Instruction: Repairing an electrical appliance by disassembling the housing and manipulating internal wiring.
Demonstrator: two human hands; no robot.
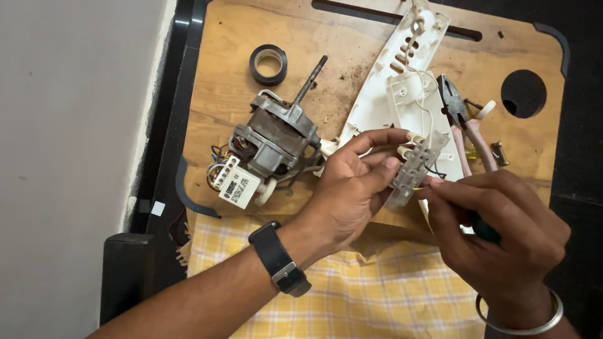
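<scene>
Head view, looking down on a worn wooden board (239, 37) that fills most of the frame. At centre, the left hand (348, 188) pinches a clear plastic terminal strip (416, 168) between thumb and fingers, holding it tilted just above the board's lower edge. The right hand (502, 242), at lower right, is closed around a tool whose dark green handle (485, 231) barely shows; its fingertips meet the strip's lower end, where thin wires (433, 171) emerge. The tool's tip is hidden, so its kind cannot be told. Behind the strip lies a long white plastic housing (402, 81), running diagonally to the upper centre. Left of centre rests a grey electric motor (270, 141) with its shaft pointing up the frame and a white capacitor block (239, 185) at its lower left. A roll of black tape (269, 64) sits at upper left; pink-handled pliers (461, 122) lie at right, beside the housing. A yellow checked cloth (377, 301) covers the lower frame. The strip appears light, rigid and rather brittle; it is probably best gripped by its long edges, clear of the screw terminals, without straining the fine wires attached.
</scene>
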